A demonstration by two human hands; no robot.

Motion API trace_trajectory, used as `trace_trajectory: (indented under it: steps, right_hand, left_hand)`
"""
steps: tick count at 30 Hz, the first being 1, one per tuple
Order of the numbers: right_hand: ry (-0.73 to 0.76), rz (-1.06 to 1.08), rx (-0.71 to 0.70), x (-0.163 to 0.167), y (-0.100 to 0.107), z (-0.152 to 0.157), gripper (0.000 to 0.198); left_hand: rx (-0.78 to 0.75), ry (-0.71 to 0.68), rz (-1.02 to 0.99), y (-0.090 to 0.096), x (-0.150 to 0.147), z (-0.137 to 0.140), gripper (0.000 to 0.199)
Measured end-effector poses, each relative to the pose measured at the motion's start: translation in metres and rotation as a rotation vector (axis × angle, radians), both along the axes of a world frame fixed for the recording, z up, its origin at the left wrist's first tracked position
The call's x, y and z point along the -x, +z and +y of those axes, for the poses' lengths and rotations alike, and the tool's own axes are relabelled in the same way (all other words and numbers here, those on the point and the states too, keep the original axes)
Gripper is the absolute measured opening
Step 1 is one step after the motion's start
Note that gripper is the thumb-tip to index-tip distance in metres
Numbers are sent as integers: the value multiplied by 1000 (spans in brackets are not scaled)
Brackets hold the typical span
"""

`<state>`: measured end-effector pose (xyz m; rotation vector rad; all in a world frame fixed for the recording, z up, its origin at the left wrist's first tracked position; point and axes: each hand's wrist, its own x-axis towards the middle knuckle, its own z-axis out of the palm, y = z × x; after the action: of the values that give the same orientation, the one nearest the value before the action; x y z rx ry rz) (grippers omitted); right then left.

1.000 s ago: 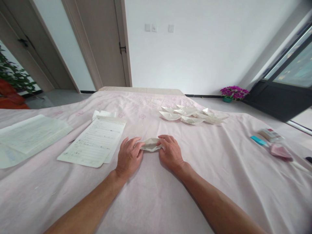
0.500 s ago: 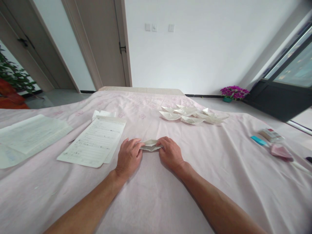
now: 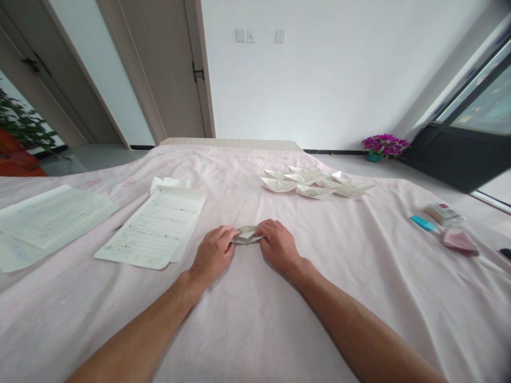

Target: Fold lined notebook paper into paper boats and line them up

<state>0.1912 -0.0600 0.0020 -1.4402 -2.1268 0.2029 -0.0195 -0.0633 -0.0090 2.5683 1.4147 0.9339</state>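
I logged: folded paper (image 3: pixel 246 234) lay left-to-right between left hand (image 3: pixel 212 251) and right hand (image 3: pixel 280 246), equally near, fingers (image 3: pixel 227 233) clamped on its ends

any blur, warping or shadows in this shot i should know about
Head view: soft light, with faint shadows beside the left hand and right hand; head view: wide-angle warping, the leftmost door leaning steeply; head view: writing on the lined sheet too blurry to read, fine creases in the folded paper hard to make out.
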Motion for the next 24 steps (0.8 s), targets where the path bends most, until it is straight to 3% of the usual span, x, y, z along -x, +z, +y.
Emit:
trace_trajectory:
  steps: [10,16,24]
  right_hand:
    - [-48,-45,-22,1,1,-1,27]
    - [-44,-28,-11,1,3,-1,13]
    - [17,-11,-64,3,6,-5,3]
  left_hand:
    - [-70,90,-5,8,1,-1,20]
    - [-60,137,-23,8,2,-1,16]
    - [-148,72,23,14,-1,-6,6]
